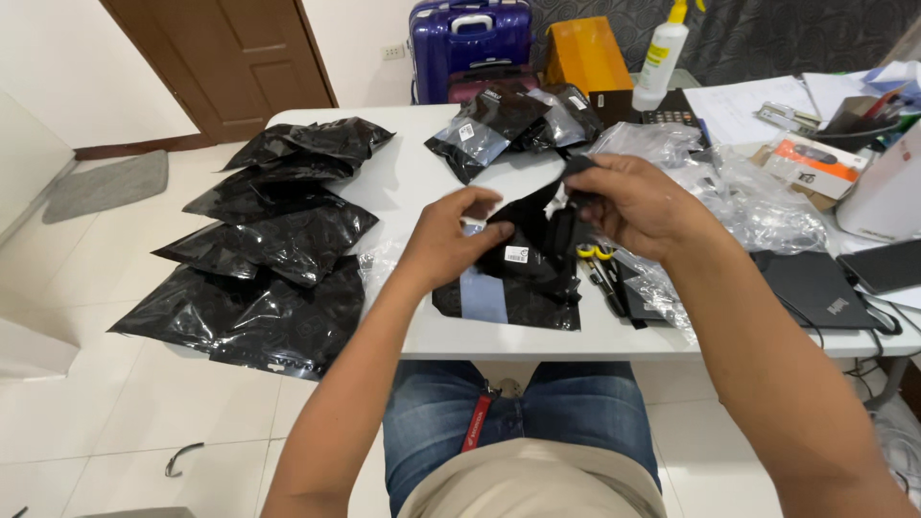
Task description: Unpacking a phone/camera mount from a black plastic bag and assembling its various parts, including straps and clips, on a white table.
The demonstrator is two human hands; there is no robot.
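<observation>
Gripping a black garment (552, 230) between them, both hands, left hand (451, 240) and right hand (638, 201), work over an open black bag (508, 293) on the bench (403, 173). Left of them lie filled black bags (278, 259); beyond, smaller packets (508, 120); rightward, empty clear wrappers (748, 197).

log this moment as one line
left hand: holds black bag | right hand: pinches bag top | left: black bag pile | table

glossy black bags (278, 259), white table (403, 173), purple suitcase (470, 38), blue jeans (441, 412).
</observation>
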